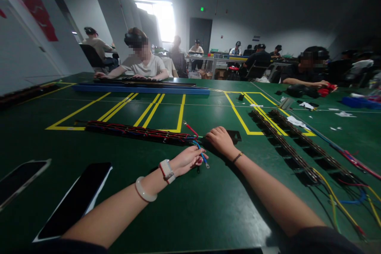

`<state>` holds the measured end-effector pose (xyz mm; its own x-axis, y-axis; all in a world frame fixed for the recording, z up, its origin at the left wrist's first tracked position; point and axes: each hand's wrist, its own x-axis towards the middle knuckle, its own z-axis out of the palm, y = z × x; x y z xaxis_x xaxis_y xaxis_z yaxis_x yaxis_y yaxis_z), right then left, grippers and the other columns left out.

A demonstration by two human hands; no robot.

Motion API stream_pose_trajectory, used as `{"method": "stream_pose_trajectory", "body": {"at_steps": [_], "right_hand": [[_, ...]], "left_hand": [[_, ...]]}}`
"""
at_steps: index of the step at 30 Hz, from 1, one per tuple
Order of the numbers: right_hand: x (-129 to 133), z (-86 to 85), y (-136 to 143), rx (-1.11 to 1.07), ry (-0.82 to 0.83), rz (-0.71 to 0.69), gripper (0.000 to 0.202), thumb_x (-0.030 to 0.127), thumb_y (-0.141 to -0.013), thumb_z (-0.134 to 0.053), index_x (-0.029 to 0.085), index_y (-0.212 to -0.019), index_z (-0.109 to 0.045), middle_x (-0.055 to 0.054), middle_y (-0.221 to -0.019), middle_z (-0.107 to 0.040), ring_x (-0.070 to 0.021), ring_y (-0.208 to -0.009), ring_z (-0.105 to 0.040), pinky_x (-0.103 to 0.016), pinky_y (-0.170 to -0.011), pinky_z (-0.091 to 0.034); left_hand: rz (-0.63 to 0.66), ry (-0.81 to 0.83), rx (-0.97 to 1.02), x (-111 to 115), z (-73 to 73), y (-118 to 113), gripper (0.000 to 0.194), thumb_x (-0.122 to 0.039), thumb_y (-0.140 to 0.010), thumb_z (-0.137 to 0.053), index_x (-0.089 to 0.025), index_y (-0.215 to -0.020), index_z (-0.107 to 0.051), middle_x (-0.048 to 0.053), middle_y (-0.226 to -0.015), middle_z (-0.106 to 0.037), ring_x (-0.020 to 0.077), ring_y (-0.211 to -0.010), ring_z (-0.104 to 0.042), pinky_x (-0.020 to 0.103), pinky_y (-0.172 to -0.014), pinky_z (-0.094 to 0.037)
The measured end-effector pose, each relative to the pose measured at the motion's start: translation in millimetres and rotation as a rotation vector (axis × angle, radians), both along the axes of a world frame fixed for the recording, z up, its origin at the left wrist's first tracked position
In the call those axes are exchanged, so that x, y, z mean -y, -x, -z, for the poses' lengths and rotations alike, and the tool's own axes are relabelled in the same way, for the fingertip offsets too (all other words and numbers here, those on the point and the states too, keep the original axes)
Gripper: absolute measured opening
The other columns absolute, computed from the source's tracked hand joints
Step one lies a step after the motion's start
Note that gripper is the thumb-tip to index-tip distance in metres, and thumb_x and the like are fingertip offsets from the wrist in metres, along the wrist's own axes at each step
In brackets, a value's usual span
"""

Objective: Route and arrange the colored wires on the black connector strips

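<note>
A long black wiring strip (139, 131) laced with red and blue wires lies across the green table in front of me. At its right end, my left hand (187, 160) pinches a blue wire (203, 158) tipped with a metal ring terminal. A red wire (192, 130), also ending in a ring terminal, sticks up just beyond those fingers. My right hand (220, 141) is curled over the strip's end, beside a flat black bracket (235, 136). Its fingertips and whatever they grip are hidden from view.
Two similar strips (282, 147) with yellow, green and blue leads lie at the right. Two phones (77, 198) rest at the left. A blue rail (143, 89) lies before a seated co-worker (144, 57). Yellow tape lines (180, 113) mark the table. White scraps (296, 122) lie right.
</note>
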<state>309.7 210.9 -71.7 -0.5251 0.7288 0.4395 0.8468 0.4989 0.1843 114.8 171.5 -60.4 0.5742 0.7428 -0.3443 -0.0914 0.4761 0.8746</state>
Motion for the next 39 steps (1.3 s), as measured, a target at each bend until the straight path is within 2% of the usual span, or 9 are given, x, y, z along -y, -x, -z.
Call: {"method": "stream_pose_trajectory", "body": {"at_steps": [6,10,17,24,28,31,35,37,39], "right_hand": [[-2.1,0.7,-0.1,-0.019,-0.028,-0.006,0.022,0.029,-0.095,-0.045,0.02,-0.092,-0.065,-0.005,-0.084,-0.06,-0.018,-0.083,-0.047,-0.031,-0.087,-0.028],[-2.1,0.5,-0.1,-0.029,-0.024,-0.004,0.021,0.028,-0.094,-0.046,0.02,-0.09,-0.065,-0.004,-0.083,-0.06,-0.0174,-0.081,-0.047,-0.031,-0.085,-0.028],[-2.4,0.0,0.8,-0.029,-0.016,-0.005,0.021,0.028,-0.094,-0.046,0.02,-0.09,-0.065,-0.005,-0.083,-0.06,-0.0175,-0.081,-0.047,-0.031,-0.084,-0.029],[1.1,-11.8,7.8,-0.266,0.079,-0.045,0.021,0.026,-0.092,-0.047,0.018,-0.105,-0.062,-0.007,-0.097,-0.062,-0.0183,-0.092,-0.052,-0.033,-0.089,-0.034],[12.6,-28.0,28.0,-0.53,0.263,-0.215,0.045,0.03,-0.091,-0.047,0.017,-0.134,-0.041,-0.012,-0.13,-0.049,-0.0195,-0.12,-0.043,-0.034,-0.1,-0.034],[26.8,-40.0,43.9,-0.582,0.403,-0.374,0.065,0.036,-0.088,-0.053,0.02,-0.143,-0.025,-0.011,-0.141,-0.039,-0.0197,-0.128,-0.037,-0.035,-0.103,-0.033],[40.3,-53.8,53.4,-0.625,0.384,-0.283,0.042,0.042,-0.08,-0.063,0.019,-0.113,-0.051,-0.008,-0.115,-0.057,-0.0206,-0.11,-0.049,-0.035,-0.095,-0.037],[39.6,-59.3,51.1,-0.626,0.319,-0.179,0.025,0.039,-0.082,-0.061,0.018,-0.091,-0.052,-0.005,-0.094,-0.06,-0.0185,-0.094,-0.053,-0.034,-0.091,-0.038],[33.1,-62.7,43.5,-0.628,0.261,-0.107,0.016,0.031,-0.084,-0.057,0.017,-0.085,-0.049,-0.002,-0.084,-0.059,-0.0157,-0.084,-0.054,-0.032,-0.088,-0.038]], "left_hand": [[0.212,-0.206,-0.399,-8.8,-26.0,13.6,0.03,-0.041,-0.09,-0.042,-0.013,-0.092,-0.051,-0.004,-0.059,-0.051,0.0024,-0.036,-0.025,0.019,-0.039,-0.015],[0.31,-0.435,-0.691,-17.9,-34.9,22.1,0.03,-0.038,-0.088,-0.044,-0.013,-0.077,-0.054,-0.002,-0.052,-0.05,0.0063,-0.04,-0.039,0.02,-0.043,-0.027],[0.483,-0.689,-0.815,-27.6,-32.7,36.8,0.032,-0.042,-0.085,-0.047,-0.016,-0.067,-0.047,-0.002,-0.05,-0.049,0.0086,-0.043,-0.044,0.021,-0.047,-0.033],[0.337,-0.415,-0.581,-28.4,-24.0,29.8,0.05,-0.064,-0.077,-0.049,-0.014,-0.078,-0.048,0.004,-0.067,-0.062,0.0057,-0.038,-0.043,0.018,-0.036,-0.025],[0.302,-0.301,-0.502,-27.0,-18.8,26.4,0.038,-0.05,-0.081,-0.051,-0.012,-0.077,-0.052,0.003,-0.054,-0.058,0.0077,-0.037,-0.045,0.018,-0.036,-0.028],[0.294,-0.227,-0.41,-25.0,-13.6,26.2,0.02,-0.031,-0.079,-0.055,-0.011,-0.076,-0.057,0.003,-0.052,-0.057,0.0089,-0.039,-0.047,0.019,-0.039,-0.032],[0.253,-0.168,-0.232,-21.3,-8.5,25.5,0.009,-0.018,-0.072,-0.059,-0.01,-0.076,-0.059,0.005,-0.063,-0.061,0.0084,-0.045,-0.05,0.019,-0.041,-0.034],[0.235,-0.137,-0.2,-19.7,-8.3,23.6,0.013,-0.022,-0.074,-0.061,-0.01,-0.079,-0.058,0.006,-0.069,-0.063,0.0081,-0.047,-0.051,0.019,-0.043,-0.035],[0.241,-0.107,-0.19,-18.9,-9.2,21.3,0.018,-0.026,-0.076,-0.062,-0.01,-0.082,-0.058,0.007,-0.075,-0.065,0.0074,-0.05,-0.052,0.019,-0.045,-0.037]]}}
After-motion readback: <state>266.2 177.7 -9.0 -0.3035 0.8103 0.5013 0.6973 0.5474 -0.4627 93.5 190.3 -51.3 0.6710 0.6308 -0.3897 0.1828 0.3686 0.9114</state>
